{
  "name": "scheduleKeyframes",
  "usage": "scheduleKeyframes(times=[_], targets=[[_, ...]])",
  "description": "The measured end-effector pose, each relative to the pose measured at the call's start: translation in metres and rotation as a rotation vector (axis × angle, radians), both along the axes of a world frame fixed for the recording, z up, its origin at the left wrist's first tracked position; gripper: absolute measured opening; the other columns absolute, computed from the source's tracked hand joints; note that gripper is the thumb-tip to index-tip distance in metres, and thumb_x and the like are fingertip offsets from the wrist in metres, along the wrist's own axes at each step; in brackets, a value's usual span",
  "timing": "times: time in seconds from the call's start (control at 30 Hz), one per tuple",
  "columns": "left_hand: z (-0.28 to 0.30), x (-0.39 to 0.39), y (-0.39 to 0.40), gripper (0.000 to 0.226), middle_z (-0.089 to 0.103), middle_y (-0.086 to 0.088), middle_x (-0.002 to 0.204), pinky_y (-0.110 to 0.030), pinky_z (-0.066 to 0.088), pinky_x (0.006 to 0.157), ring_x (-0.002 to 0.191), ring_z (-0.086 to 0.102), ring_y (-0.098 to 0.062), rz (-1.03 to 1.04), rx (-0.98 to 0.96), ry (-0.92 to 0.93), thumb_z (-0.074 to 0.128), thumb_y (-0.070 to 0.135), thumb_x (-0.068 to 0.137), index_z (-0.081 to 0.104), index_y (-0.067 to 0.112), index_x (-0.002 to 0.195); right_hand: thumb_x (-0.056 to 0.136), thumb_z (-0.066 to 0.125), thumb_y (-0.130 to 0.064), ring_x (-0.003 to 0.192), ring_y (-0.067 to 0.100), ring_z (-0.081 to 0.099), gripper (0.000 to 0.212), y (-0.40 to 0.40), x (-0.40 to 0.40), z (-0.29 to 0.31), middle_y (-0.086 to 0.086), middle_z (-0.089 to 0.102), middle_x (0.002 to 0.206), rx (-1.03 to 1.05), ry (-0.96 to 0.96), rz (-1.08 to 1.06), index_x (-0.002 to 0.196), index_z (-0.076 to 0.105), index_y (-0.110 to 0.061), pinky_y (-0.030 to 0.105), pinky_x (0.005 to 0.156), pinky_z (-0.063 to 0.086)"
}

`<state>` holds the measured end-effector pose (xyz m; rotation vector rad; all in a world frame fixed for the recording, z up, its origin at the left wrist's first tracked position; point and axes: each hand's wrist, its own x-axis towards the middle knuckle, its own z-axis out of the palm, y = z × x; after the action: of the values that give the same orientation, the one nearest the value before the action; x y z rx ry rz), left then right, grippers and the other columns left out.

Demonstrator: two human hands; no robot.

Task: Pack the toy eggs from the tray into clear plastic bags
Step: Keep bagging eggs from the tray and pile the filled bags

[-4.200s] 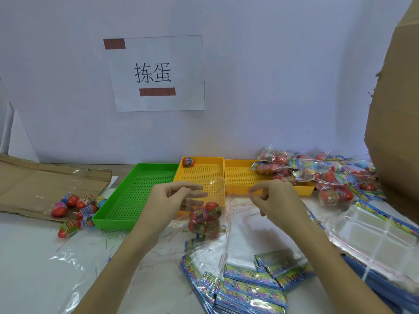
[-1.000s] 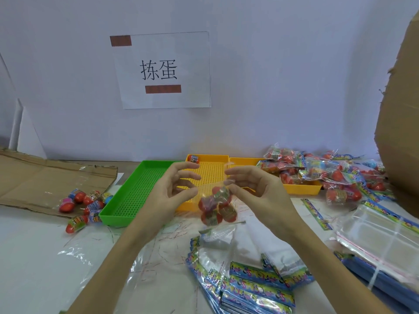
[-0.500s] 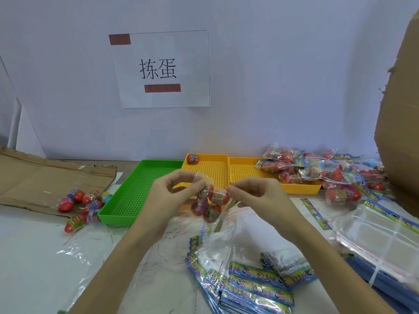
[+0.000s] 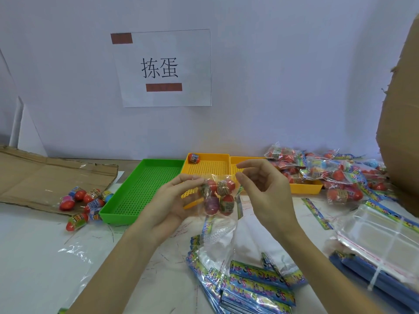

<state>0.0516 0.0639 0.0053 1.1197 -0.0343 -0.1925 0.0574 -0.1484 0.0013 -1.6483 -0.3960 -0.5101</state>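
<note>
Above white tabletop (image 4: 45, 257) before the trays, your left hand (image 4: 172, 200) grips the egg-filled clear bag (image 4: 217, 198), long axis hanging downward, while your loosely curled right hand (image 4: 260, 189) holds nothing beside it.

A glossy, crinkled clear plastic bag (image 4: 217, 200) is seen at centre frame; perforated matt plastic forms the green tray (image 4: 145, 189); rough cardboard (image 4: 45, 173) lies left.

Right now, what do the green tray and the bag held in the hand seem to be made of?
Green tray: likely rigid moulded plastic, with a faint sheen and a perforated floor. Bag, held by the left hand: thin clear plastic film, glossy and crinkled, with the eggs visible through it.
</note>
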Motion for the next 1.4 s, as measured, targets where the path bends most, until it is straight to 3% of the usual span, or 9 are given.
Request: scheduleKeyframes(times=[0.1,0.2,0.37,0.53,0.7,0.77,0.87,1.1,1.4], targets=[[-0.002,0.0,-0.001,0.014,0.074,-0.009,0.095,-0.034,0.062,0.067,0.079,0.07,-0.02,-0.025,0.091,-0.045,0.078,0.014,0.081,0.068,0.012,0.091,0.095,0.073,-0.013,0.083,0.019,0.065,0.016,0.003,-0.003,-0.002,-0.001,0.067,0.086,-0.007,-0.003,-0.011,0.108,0.069,-0.022,0.035,0.076,0.057],[-0.002,-0.003,-0.004,0.034,0.075,-0.01,0.095,-0.033,0.062,0.071,0.084,0.072,-0.021,-0.006,0.169,-0.086,0.085,0.027,0.076,0.076,0.004,0.101,0.095,0.073,-0.014,0.083,0.02,0.065,0.015,0.002,-0.004,-0.002,0.004,0.068,0.088,-0.038,0.011,-0.009,0.108,0.069,-0.02,0.038,0.076,0.057],[-0.005,-0.003,-0.004,0.027,0.074,-0.016,0.095,-0.042,0.064,0.071,0.086,0.074,-0.026,0.07,0.216,-0.11,0.087,0.023,0.073,0.075,0.002,0.085,0.095,0.073,-0.016,0.08,0.018,0.065,0.015,0.002,-0.004,-0.001,0.005,0.068,0.086,-0.04,0.011,-0.003,0.109,0.069,-0.018,0.028,0.071,0.055],[-0.004,0.001,-0.001,0.013,0.074,-0.011,0.088,-0.046,0.065,0.062,0.076,0.072,-0.024,0.142,-0.01,0.015,0.082,0.019,0.079,0.069,0.016,0.08,0.088,0.064,-0.057,0.09,0.009,0.073,0.048,0.002,0.0,-0.002,-0.001,0.076,0.1,-0.075,0.292,0.154,0.126,0.065,-0.026,0.019,0.075,0.055],[-0.008,0.005,-0.002,0.035,0.078,-0.009,0.1,-0.035,0.063,0.081,0.087,0.073,-0.018,0.258,0.067,-0.037,0.081,0.037,0.08,0.079,0.007,0.098,0.09,0.075,-0.038,0.063,0.02,0.068,0.034,0.004,-0.001,-0.012,0.012,0.075,0.077,-0.002,0.412,0.25,0.094,0.075,-0.005,0.025,0.059,0.054],[-0.007,0.004,-0.003,0.05,0.078,-0.011,0.113,-0.03,0.06,0.09,0.099,0.075,-0.016,0.154,-0.018,-0.041,0.078,0.04,0.082,0.079,0.0,0.112,0.086,0.078,-0.035,0.064,0.022,0.07,0.038,0.006,-0.002,-0.011,0.016,0.075,0.077,0.16,0.42,0.22,0.095,0.071,0.001,0.024,0.059,0.055],[-0.004,0.0,-0.004,0.046,0.069,-0.019,0.136,-0.038,0.051,0.113,0.131,0.064,-0.028,-0.076,-0.06,-0.063,0.073,0.022,0.094,0.068,0.002,0.135,0.089,0.077,-0.026,0.067,0.026,0.073,0.035,0.004,-0.002,-0.007,0.021,0.075,0.08,0.306,0.403,0.18,0.1,0.068,0.005,0.024,0.062,0.058],[-0.005,-0.005,-0.003,0.042,0.074,-0.016,0.097,-0.028,0.06,0.072,0.078,0.07,-0.024,-0.144,0.153,-0.142,0.08,0.02,0.089,0.071,0.041,0.125,0.094,0.071,-0.023,0.068,0.027,0.075,0.031,0.002,-0.002,-0.004,0.019,0.076,0.08,0.299,0.384,0.164,0.104,0.065,0.006,0.026,0.062,0.06],[-0.005,0.0,0.015,0.057,0.07,-0.018,0.089,-0.026,0.056,0.061,0.069,0.066,-0.023,-0.178,0.273,-0.196,0.086,0.015,0.084,0.066,0.029,0.136,0.094,0.071,-0.026,0.057,0.028,0.069,0.031,-0.006,0.001,0.0,0.02,0.075,0.075,0.107,0.337,0.219,0.102,0.062,0.003,0.027,0.047,0.047]])
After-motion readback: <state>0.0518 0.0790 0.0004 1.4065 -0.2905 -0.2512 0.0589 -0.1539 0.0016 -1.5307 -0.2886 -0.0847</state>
